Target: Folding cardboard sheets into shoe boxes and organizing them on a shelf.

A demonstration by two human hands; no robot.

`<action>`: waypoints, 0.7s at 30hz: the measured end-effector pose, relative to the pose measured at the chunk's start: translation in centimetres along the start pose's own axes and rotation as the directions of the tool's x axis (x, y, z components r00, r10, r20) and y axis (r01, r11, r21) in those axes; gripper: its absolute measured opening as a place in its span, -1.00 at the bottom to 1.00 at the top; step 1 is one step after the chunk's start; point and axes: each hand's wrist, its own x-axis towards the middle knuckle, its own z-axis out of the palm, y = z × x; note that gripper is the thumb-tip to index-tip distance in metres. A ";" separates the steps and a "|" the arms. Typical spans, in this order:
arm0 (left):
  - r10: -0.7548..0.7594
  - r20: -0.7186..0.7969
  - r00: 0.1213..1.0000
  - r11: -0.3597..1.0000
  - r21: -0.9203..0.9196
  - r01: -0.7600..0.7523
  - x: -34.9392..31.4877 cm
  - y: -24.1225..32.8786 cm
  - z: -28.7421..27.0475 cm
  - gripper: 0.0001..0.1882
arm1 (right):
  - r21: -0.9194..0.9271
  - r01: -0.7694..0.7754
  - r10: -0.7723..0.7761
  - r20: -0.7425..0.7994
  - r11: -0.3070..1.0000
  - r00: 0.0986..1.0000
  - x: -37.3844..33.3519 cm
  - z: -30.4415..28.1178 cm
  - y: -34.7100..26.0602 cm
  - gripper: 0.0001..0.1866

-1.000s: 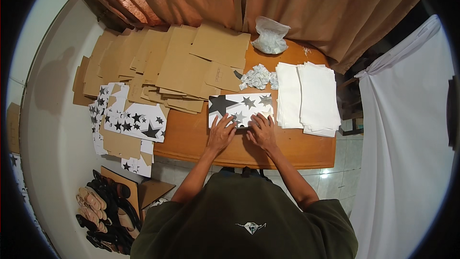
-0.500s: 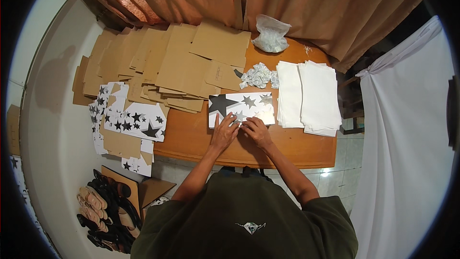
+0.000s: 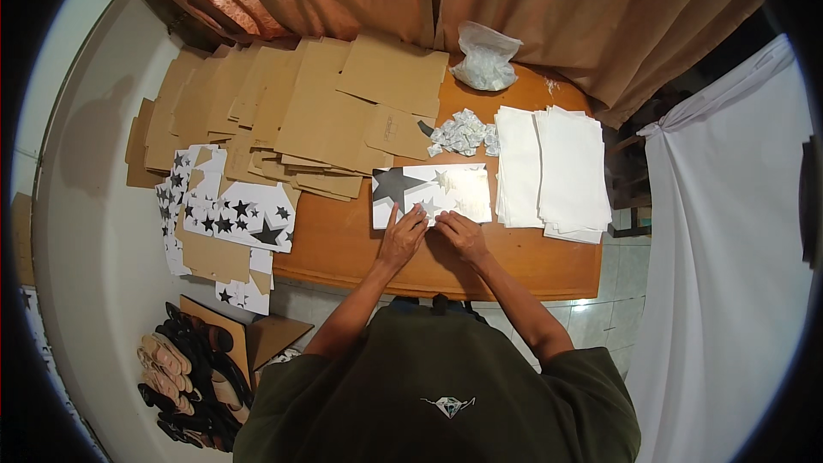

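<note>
**Left hand (image 3: 399, 240) and right hand (image 3: 462, 237) side by side at the front edge of a star-printed box (image 3: 433, 191)**

Nearest is the person's dark green shirt (image 3: 429, 369). Low on the left, shoes and sandals (image 3: 174, 362) lie crowded together beside a leaning brown board (image 3: 283, 339). Pale floor tiles (image 3: 591, 321) show past the front of the wooden worktop (image 3: 514, 267).

The white box with black and grey stars lies flat near the middle of the worktop's front half, its top shiny on the right. Both hands touch its near edge, just apart from each other. Each grip is partly curled, with fingers bent and close together; thumbs and undersides are too hidden to tell whether either has hold of the edge.

The box is closely hemmed in. Just beside it on the right are overlapping stacks of white paper (image 3: 573, 173); just behind it is a loose heap of small pale packets (image 3: 463, 132). To the left, star-printed card pieces (image 3: 225, 216) overhang the worktop's front edge, and overlapping flat brown cardboard (image 3: 317, 116) covers the back left, reaching close behind the box.

Farther back stands a filled translucent plastic bag (image 3: 486, 62), with brown curtains (image 3: 531, 0) behind. A white cloth (image 3: 729, 240) hangs well off to the right.
</note>
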 end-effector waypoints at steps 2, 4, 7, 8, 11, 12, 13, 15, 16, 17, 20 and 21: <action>-0.007 0.001 1.000 1.000 0.000 0.007 0.0 -0.1 0.3 -0.82 | 0.031 -0.026 0.026 0.008 0.999 1.000 0.2 0.1 -0.2 -0.74; -0.009 0.002 1.000 1.000 -0.003 0.009 0.0 0.0 0.4 -0.83 | 0.025 -0.097 0.097 -0.010 0.995 0.995 0.1 0.3 -0.3 -0.72; 0.022 -0.014 1.000 1.000 0.019 -0.022 0.1 -0.2 0.5 -0.85 | 0.014 -0.125 0.125 0.005 0.992 0.992 0.1 0.5 -0.5 -0.70; 0.022 -0.008 1.000 0.999 0.029 -0.022 0.2 -0.3 0.4 -0.85 | 0.006 -0.122 0.122 0.000 0.993 0.993 0.1 0.5 -0.6 -0.70; 0.034 0.001 0.999 0.999 0.036 -0.034 -0.2 -0.2 0.1 -0.85 | -0.038 -0.120 0.119 -0.023 0.992 0.993 0.1 0.4 -1.3 -0.69; 0.039 0.011 0.999 0.999 0.033 -0.039 -0.2 -0.3 -0.1 -0.84 | -0.023 -0.139 0.139 -0.019 0.990 0.990 0.0 0.6 -1.3 -0.73; 0.053 0.001 0.999 0.998 0.032 -0.053 -0.4 -0.1 -0.2 -0.84 | -0.007 -0.159 0.159 -0.015 0.987 0.987 -0.1 0.7 -1.3 -0.77; 0.027 0.011 1.000 0.999 0.030 -0.027 -0.3 0.5 -0.8 -0.81 | 0.044 -0.230 0.229 0.027 0.972 0.973 0.6 -0.3 -1.6 -0.75; 0.012 0.003 1.000 0.999 0.042 -0.012 0.0 0.7 -0.9 -0.78 | 0.117 -0.230 0.231 0.009 0.966 0.973 0.8 -0.9 -1.4 -0.74; 0.021 0.003 1.000 0.999 0.035 -0.021 0.4 1.4 -1.6 -0.78 | 0.191 -0.230 0.235 -0.006 0.954 0.972 1.1 -1.7 -1.5 -0.73; -0.037 -0.104 0.994 0.999 -0.023 0.034 1.6 4.1 -3.4 -0.78 | 0.337 -0.383 0.423 -0.052 0.860 0.904 1.0 -3.5 0.2 -0.69; -0.045 -0.104 0.994 0.999 -0.022 0.042 1.6 4.8 -3.4 -0.78 | 0.409 -0.468 0.527 -0.038 0.784 0.849 0.8 -4.1 1.0 -0.69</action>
